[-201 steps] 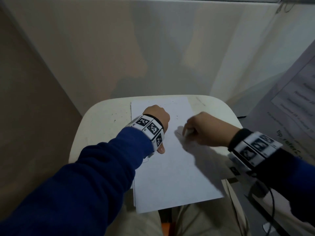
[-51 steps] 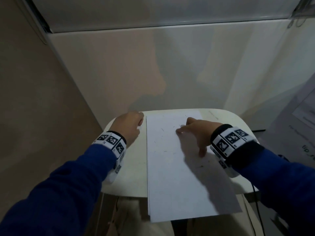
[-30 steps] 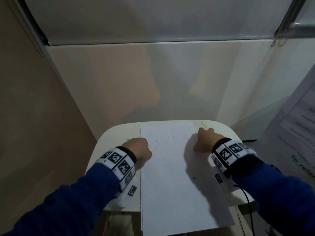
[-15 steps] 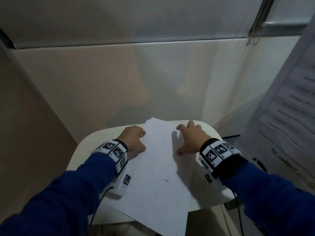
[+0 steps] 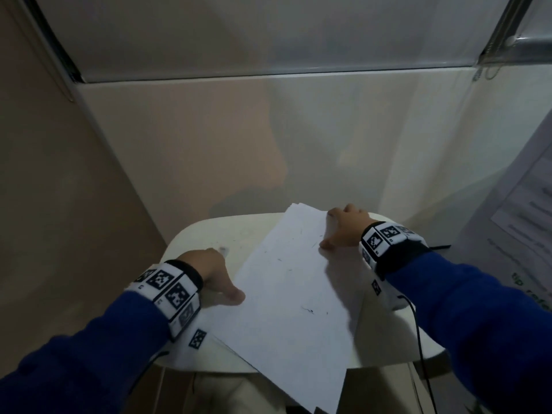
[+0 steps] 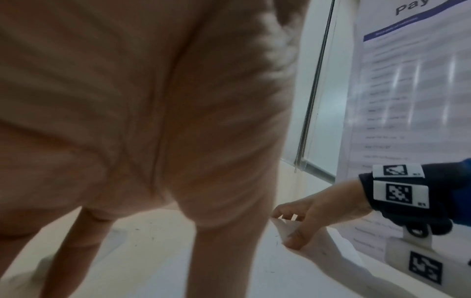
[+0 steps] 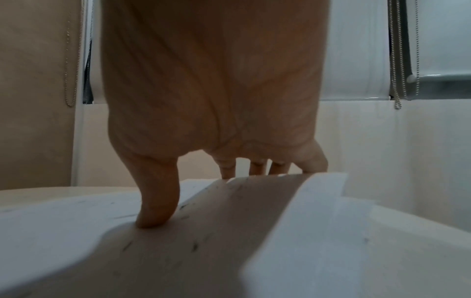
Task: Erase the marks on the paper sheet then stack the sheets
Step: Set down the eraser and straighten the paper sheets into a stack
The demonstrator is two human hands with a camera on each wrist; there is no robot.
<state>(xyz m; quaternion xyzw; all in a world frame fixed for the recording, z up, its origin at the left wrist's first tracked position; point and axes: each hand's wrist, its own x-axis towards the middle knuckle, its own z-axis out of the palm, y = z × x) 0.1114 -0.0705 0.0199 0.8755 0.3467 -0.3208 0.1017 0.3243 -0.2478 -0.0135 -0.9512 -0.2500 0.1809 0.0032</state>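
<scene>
From the head view, the paper sheets lie skewed across the small white table, their near corner hanging off its front edge; the right hand grasps the far right edge, while the left hand rests beside the left edge with its thumb at the paper. The left wrist view shows the left fingers hanging relaxed, grasping nothing. The right wrist view shows the thumb on top and fingers curled past the raised edge. Thin, limp and slippery, the sheets are probably best held at opposite edges.
</scene>
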